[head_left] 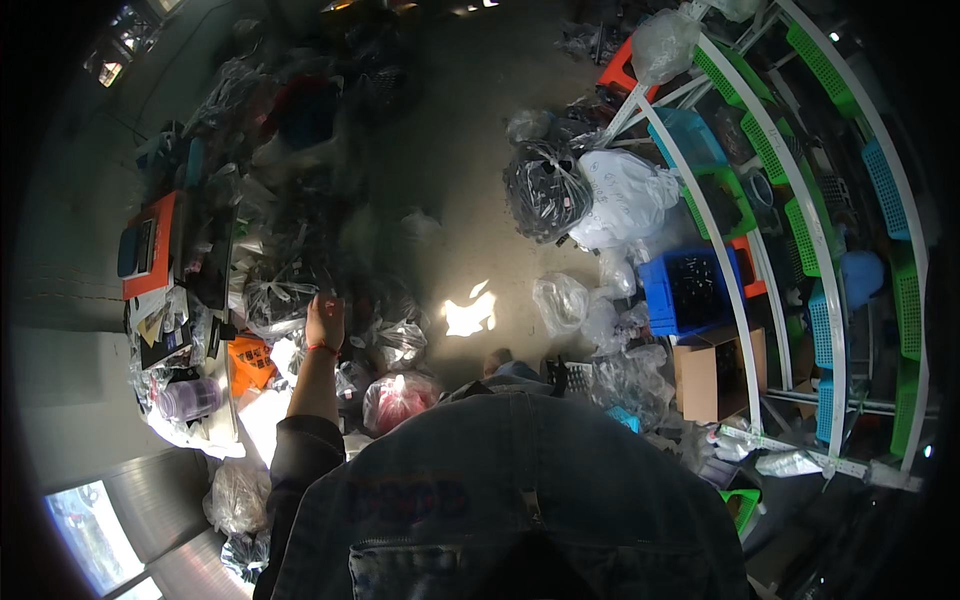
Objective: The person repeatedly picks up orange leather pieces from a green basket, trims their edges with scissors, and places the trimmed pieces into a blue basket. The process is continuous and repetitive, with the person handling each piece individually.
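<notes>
left hand point(324, 320) stretched out to a crinkled clear plastic bag point(283, 298) in the pile by the cluttered table point(200, 420).

the bag is see-through, knotted and dark inside, lying among more bags just left of the fingers; the fingers touch or nearly touch it, and i cannot tell how far they are open. an orange plastic piece point(250, 362) sits below, a red-filled bag point(398, 400) near the elbow. the right hand is out of sight behind the denim jacket point(520, 480).
</notes>
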A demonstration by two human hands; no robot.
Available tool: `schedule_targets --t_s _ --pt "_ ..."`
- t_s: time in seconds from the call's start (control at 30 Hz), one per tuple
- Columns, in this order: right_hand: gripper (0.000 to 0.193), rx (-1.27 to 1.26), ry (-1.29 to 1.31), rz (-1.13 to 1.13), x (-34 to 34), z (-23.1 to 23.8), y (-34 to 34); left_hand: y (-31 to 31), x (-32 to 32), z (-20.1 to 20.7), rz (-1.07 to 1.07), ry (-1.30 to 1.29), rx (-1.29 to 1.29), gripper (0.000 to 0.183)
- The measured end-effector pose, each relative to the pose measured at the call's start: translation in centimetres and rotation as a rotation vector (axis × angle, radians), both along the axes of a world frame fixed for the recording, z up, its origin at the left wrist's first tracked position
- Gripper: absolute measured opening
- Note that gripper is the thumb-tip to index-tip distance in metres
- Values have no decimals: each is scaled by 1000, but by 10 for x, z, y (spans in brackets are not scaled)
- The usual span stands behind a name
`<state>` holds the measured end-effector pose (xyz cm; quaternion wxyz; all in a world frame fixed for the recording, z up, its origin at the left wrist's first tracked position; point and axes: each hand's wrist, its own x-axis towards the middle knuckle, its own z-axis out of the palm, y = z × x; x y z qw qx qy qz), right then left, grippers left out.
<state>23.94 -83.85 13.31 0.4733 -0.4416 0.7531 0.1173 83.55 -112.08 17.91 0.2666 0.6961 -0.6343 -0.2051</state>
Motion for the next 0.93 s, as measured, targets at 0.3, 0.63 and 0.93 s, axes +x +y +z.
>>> schedule_targets --t_s 0.3,0.63,0.93 --pt "25 29 33 159 -63 -58 -277 -121 -44 -97 -286 -154 854 37" --pt "36 -442 -17 -260 -100 -31 -739 -299 -46 -137 243 61 1152 36" --pt "48 -10 -87 55 -112 14 -956 -809 -130 -100 -122 -63 730 35"
